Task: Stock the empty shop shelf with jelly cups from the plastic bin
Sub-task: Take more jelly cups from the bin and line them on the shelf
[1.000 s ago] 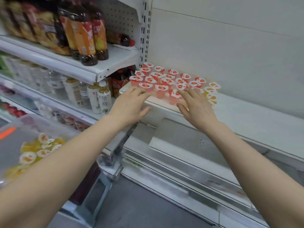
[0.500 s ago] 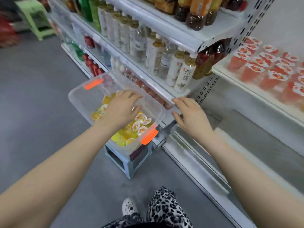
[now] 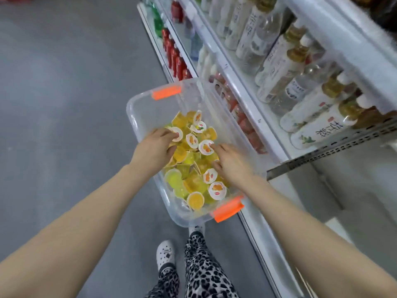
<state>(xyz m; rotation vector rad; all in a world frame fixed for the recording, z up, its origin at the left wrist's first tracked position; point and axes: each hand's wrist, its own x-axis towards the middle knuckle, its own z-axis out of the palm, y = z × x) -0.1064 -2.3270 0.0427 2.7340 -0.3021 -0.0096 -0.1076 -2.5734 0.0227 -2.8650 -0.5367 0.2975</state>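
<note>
Yellow and orange plastic jelly cups (image 3: 194,183) heaped in clear plastic bin (image 3: 139,114), forearms stretched down into it, white-lidded cup (image 3: 177,134) gripped by left hand (image 3: 155,148), right hand (image 3: 233,166) laid on pile, grip unclear

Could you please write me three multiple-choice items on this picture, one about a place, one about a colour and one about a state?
1. Where are the left hand and the right hand?
A. on a trolley handle
B. in the plastic bin, on the jelly cups
C. in the person's pockets

2. What colour are the bin's two clips?
A. blue
B. black
C. orange

3. How is the bin?
A. open-topped, with cups in it
B. closed with a lid
C. empty

Answers:
1 B: both hands lie inside the rim, on the cups.
2 C: a bright orange clip sits at each end.
3 A: no lid shows, and yellow and orange cups lie heaped inside.
</note>
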